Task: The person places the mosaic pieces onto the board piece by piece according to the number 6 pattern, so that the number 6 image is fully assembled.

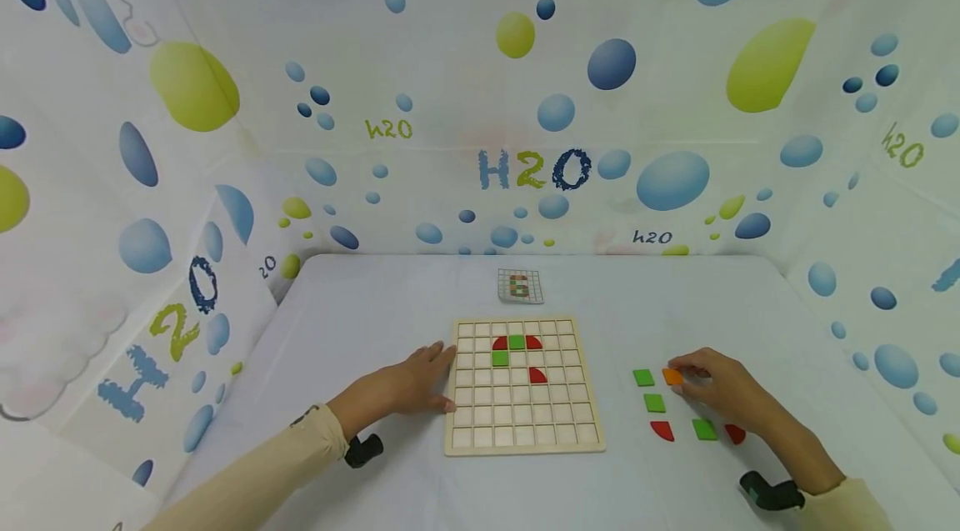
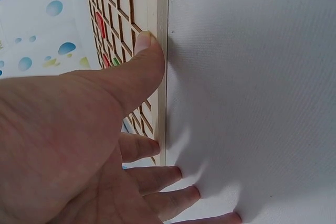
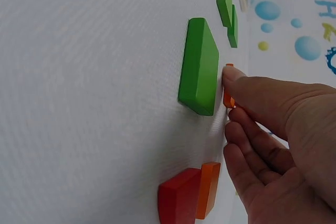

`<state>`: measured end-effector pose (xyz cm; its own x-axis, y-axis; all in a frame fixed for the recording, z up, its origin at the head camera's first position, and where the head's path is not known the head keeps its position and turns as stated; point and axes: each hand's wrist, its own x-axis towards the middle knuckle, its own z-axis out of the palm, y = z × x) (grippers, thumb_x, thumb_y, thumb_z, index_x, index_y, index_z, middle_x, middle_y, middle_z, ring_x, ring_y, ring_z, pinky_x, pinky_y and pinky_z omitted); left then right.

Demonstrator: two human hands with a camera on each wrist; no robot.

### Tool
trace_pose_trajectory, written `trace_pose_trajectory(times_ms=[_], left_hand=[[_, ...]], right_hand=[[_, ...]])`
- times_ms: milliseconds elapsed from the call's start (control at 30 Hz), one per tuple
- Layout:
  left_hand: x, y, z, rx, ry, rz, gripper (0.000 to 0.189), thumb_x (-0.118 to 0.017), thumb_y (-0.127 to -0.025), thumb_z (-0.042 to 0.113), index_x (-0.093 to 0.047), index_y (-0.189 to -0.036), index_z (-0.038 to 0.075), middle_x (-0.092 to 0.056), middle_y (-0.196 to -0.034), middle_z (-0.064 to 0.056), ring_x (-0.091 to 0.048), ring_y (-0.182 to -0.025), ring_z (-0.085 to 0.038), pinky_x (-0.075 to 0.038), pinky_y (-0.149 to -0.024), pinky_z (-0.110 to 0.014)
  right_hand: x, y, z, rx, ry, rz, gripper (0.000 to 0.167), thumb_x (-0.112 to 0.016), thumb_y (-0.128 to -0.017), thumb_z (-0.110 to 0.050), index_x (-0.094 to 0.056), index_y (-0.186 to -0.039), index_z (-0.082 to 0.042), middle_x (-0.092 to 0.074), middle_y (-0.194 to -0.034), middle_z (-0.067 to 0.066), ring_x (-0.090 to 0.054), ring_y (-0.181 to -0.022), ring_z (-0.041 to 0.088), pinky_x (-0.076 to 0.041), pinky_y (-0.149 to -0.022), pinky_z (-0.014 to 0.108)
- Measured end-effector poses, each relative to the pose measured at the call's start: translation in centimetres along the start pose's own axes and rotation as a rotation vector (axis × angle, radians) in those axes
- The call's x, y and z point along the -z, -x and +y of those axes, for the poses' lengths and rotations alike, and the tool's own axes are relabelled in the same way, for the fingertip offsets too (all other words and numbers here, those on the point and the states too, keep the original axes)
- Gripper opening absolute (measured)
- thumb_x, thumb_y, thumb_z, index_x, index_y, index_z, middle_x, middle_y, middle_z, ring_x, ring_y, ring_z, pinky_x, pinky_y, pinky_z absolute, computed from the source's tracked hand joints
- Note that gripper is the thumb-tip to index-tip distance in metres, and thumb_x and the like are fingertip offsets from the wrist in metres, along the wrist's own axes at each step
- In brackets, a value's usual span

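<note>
Left hand (image 1: 420, 381): fingers spread, nearly straight, gripping nothing, touching the left edge of the wooden grid board (image 1: 483, 416). Right hand (image 1: 718, 389): fingers curled, thumb and fingertip pinching an orange square tile (image 1: 672, 377), right of the board; can't tell if it's off the counter (image 1: 630, 298). Loose green square tiles (image 1: 655, 403) and red quarter-circle tiles (image 1: 662, 431) lie left and near. Pattern card (image 1: 519, 286) sits beyond the board's far edge.
</note>
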<state>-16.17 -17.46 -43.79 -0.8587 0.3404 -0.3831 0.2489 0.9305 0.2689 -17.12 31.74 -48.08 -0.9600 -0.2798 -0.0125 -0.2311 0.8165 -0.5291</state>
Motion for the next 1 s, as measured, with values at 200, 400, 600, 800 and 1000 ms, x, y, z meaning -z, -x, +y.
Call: trace_pose_trajectory(times_ms=[200,400,600,800,1000], left_hand=[[-0.1,0.0,-0.1,-0.001,0.016,0.000,0.093,-0.077,-0.096,0.042,-0.030,-0.165,0.001,-0.025,-0.170,-0.028,-0.026,-0.157,-0.048,-0.032,-0.125,-0.059],[-0.1,-0.1,-0.1,0.004,0.015,-0.004,0.094,-0.077,-0.096,0.043,-0.029,-0.165,0.002,-0.025,-0.171,-0.027,-0.026,-0.158,-0.047,-0.032,-0.125,-0.059],[-0.1,-0.1,-0.1,0.013,0.006,-0.006,0.094,-0.077,-0.095,0.043,-0.029,-0.165,0.003,-0.024,-0.171,-0.027,-0.026,-0.158,-0.046,-0.032,-0.125,-0.059],[0.0,-0.1,0.0,0.020,0.010,-0.008,0.094,-0.078,-0.095,0.043,-0.029,-0.165,0.002,-0.025,-0.171,-0.027,-0.026,-0.158,-0.046,-0.032,-0.125,-0.059],[0.0,-0.1,0.0,0.026,0.005,-0.010,0.094,-0.077,-0.095,0.043,-0.029,-0.166,0.003,-0.025,-0.171,-0.026,-0.025,-0.159,-0.045,-0.032,-0.125,-0.059]], right_hand=[[0.0,0.0,0.1,0.011,-0.014,0.008,0.029,-0.079,-0.096,-0.018,-0.075,-0.123,-0.008,-0.071,-0.118,0.008,-0.067,-0.112,0.034,-0.057,-0.100,0.055],[-0.1,-0.2,0.1,0.005,-0.007,0.004,0.026,-0.078,-0.097,-0.017,-0.075,-0.121,-0.008,-0.071,-0.117,0.007,-0.067,-0.111,0.032,-0.057,-0.099,0.055],[0.0,-0.4,0.2,0.010,-0.002,-0.001,0.025,-0.078,-0.097,-0.018,-0.075,-0.119,-0.007,-0.071,-0.118,0.009,-0.067,-0.110,0.031,-0.058,-0.099,0.055],[-0.1,-0.7,-0.1,0.028,0.003,0.005,0.027,-0.080,-0.096,-0.020,-0.075,-0.119,-0.006,-0.071,-0.114,0.007,-0.067,-0.108,0.029,-0.059,-0.097,0.053],[-0.2,-1.3,-1.6,0.037,-0.012,0.014,0.027,-0.080,-0.096,-0.018,-0.075,-0.119,-0.007,-0.070,-0.113,0.005,-0.067,-0.107,0.029,-0.060,-0.096,0.053]])
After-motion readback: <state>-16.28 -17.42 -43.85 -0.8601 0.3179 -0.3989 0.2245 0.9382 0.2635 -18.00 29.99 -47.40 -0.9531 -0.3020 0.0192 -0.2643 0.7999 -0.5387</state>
